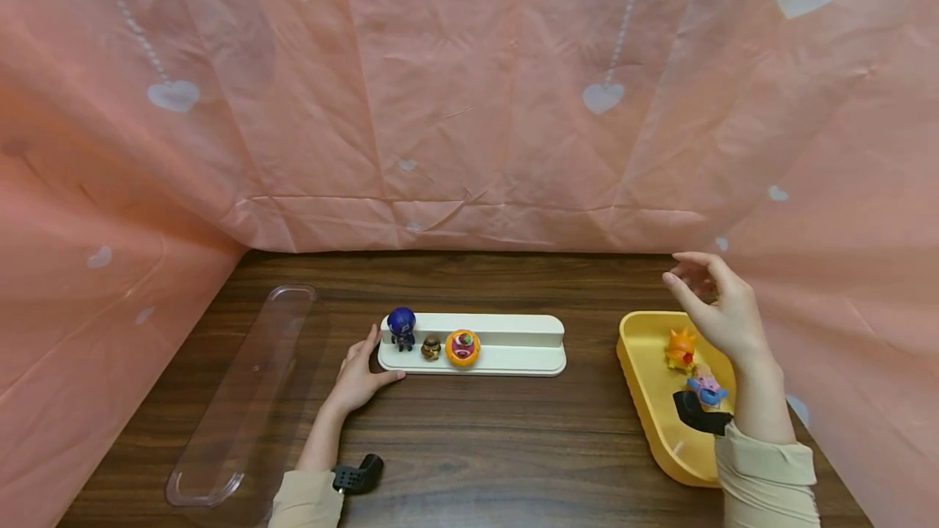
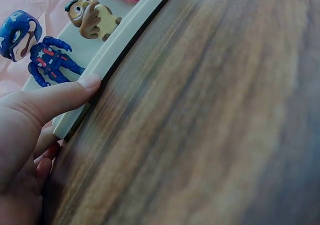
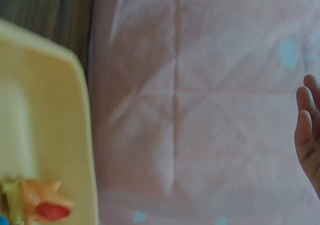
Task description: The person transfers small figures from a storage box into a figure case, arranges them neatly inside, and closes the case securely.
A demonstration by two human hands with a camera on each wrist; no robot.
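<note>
My left hand (image 1: pixel 358 381) holds the left end of a white two-step display stand (image 1: pixel 521 359), its thumb (image 2: pixel 90 82) on the front edge and the other fingers round the end. On the stand, from left to right, are a blue-helmeted superhero figurine (image 1: pixel 402 328), a small brown owl figurine (image 2: pixel 90 17) and a round orange figurine with a pink middle (image 1: pixel 463 348). Over the far part of a yellow tray (image 1: pixel 653 422) hovers my right hand (image 1: pixel 722 312), fingers loosely curved and nothing in them. Inside the tray lie an orange spiky figurine (image 1: pixel 681 349) and a pink-and-blue figurine (image 1: pixel 707 388).
A long clear plastic cover (image 1: pixel 245 398) lies on the dark wooden table (image 1: pixel 499 446), left of the stand. Pink cloth (image 1: pixel 469 145) with pale hearts hangs along the back and both sides. Each wrist wears a black camera mount (image 1: pixel 358 475).
</note>
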